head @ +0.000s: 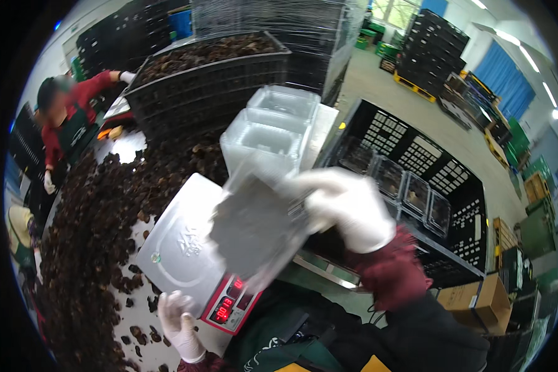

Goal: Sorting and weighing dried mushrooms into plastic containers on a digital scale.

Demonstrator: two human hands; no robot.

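My right hand (pixel 348 209), in a white glove, grips the edge of a clear plastic box (pixel 260 228) with a grey patch across its middle. Both are blurred by motion, so what is inside the box cannot be told. The box is above a silver-topped digital scale (pixel 186 232) with a red display panel, covering part of it. My gloved left hand (pixel 181 325) is empty, its fingers apart, beside the scale's near left corner. Dark brown pieces, perhaps dried mushrooms (pixel 83 251), lie heaped across the table left of the scale. Stacked clear plastic boxes (pixel 269 135) stand behind the scale.
A black crate (pixel 465 223) on the right holds several filled clear boxes (pixel 416 195). At the back, a large dark crate (pixel 204 88) brims with brown pieces. Another person (pixel 69 116) works across the table at left. A cardboard box (pixel 479 302) sits at lower right.
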